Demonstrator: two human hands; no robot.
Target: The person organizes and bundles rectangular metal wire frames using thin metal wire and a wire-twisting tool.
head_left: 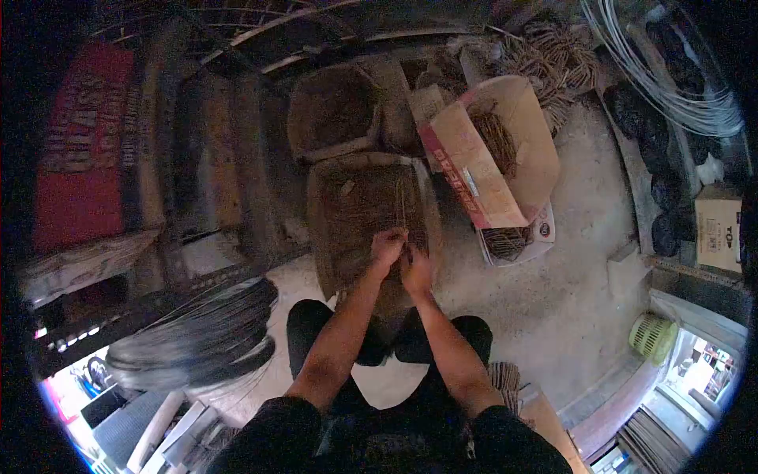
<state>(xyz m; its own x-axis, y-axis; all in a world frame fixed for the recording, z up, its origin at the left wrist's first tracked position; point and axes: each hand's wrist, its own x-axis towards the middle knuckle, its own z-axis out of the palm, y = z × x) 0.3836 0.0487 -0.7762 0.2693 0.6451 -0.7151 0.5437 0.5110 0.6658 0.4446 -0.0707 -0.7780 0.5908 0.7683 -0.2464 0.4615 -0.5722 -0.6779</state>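
My left hand (pixel 387 248) is closed in a pinch, with a thin light strand (pixel 402 201), possibly wire, rising from the fingertips. Close beside it, slightly lower and to the right, my right hand (pixel 418 272) is also closed. A small dark part shows at its fingers, too dim to name. Both hands are above the near part of a worn brown tub (pixel 317 237), in front of my knees. The tub's inside is dark, and its contents cannot be told apart.
A second brown container (pixel 296 118) stands behind the tub. To the right, an open cardboard box (pixel 489 189) holds brown rod-like bundles. Grey wire coils (pixel 197 340) lie at left; pale wire (pixel 671 95) hangs at upper right. A yellow-green basket (pixel 654 338) stands at far right.
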